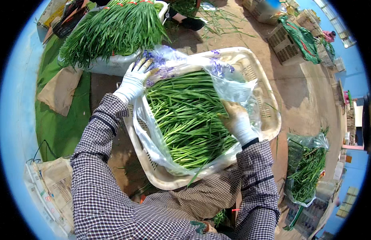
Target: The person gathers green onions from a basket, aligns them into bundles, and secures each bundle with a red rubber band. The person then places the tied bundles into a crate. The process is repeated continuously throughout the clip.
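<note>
A large white plastic crate lies before me, lined with a clear plastic bag printed with purple flowers. Long green garlic chives fill the bag, their pale stem ends mostly to the left. My left hand, in a white glove with stained fingertips, rests with spread fingers on the bag at the crate's far left rim. My right hand, in a similar stained glove, touches the chives' right side beside the bag's folded edge. Its thumb stands apart from its fingers; some fingertips are hidden.
Another lined crate heaped with banded chives stands at the far left, near a person's shoe. A bag of loose greens is at the right. Stacked crates stand at the far right. Green matting covers the left floor.
</note>
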`<state>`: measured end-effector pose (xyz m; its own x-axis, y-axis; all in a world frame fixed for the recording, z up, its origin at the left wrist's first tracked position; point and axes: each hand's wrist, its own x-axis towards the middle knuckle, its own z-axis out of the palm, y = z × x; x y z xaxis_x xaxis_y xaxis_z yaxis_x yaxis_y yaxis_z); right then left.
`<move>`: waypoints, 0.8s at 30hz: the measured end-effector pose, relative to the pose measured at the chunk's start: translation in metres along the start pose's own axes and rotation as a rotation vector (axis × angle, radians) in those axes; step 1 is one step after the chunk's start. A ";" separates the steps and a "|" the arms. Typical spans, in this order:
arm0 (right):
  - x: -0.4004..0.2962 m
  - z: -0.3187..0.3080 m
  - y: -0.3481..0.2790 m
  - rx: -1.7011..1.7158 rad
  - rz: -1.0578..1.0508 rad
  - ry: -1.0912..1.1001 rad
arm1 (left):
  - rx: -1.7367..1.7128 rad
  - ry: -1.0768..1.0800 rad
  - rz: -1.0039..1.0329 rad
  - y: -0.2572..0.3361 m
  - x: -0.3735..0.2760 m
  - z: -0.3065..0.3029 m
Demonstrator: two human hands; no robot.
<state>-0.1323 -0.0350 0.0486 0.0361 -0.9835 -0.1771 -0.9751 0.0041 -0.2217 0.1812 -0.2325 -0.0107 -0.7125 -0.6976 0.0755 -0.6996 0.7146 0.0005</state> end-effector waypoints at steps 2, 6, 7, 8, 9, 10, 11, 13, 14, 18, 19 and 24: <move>0.012 -0.004 -0.038 0.158 -0.232 0.121 | 0.048 -0.006 0.003 0.008 -0.002 -0.006; 0.085 0.015 -0.086 0.121 -0.516 0.173 | -0.057 0.011 -0.112 0.021 -0.004 -0.023; 0.105 0.020 -0.097 0.081 -0.543 0.121 | -0.134 0.031 -0.205 0.027 -0.011 -0.022; 0.121 0.023 -0.105 0.051 -0.539 0.018 | -0.262 0.033 -0.272 0.031 -0.019 -0.023; 0.132 0.024 -0.113 0.004 -0.519 -0.103 | -0.216 0.032 -0.200 0.038 -0.031 -0.024; 0.136 0.031 -0.114 -0.028 -0.519 -0.114 | -0.144 -0.014 -0.158 0.040 -0.043 -0.020; 0.139 0.039 -0.114 -0.060 -0.519 -0.124 | -0.072 -0.061 -0.116 0.039 -0.052 -0.015; 0.128 0.036 -0.110 -0.039 -0.506 -0.127 | -0.096 -0.038 -0.088 0.019 -0.068 -0.008; 0.119 0.034 -0.109 -0.012 -0.449 -0.173 | -0.105 -0.047 -0.092 0.018 -0.071 -0.009; 0.090 0.037 -0.110 -0.085 -0.391 -0.225 | -0.092 0.060 -0.123 0.027 -0.076 -0.003; 0.085 0.038 -0.109 -0.077 -0.388 -0.200 | -0.084 0.100 -0.122 0.035 -0.072 -0.010; 0.090 0.057 -0.101 -0.050 -0.486 -0.051 | -0.825 0.277 0.055 0.079 -0.055 -0.054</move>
<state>-0.0176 -0.1133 0.0005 0.4987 -0.8596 -0.1111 -0.8521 -0.4628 -0.2445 0.1685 -0.1347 0.0394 -0.6305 -0.6996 0.3361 -0.3257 0.6316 0.7036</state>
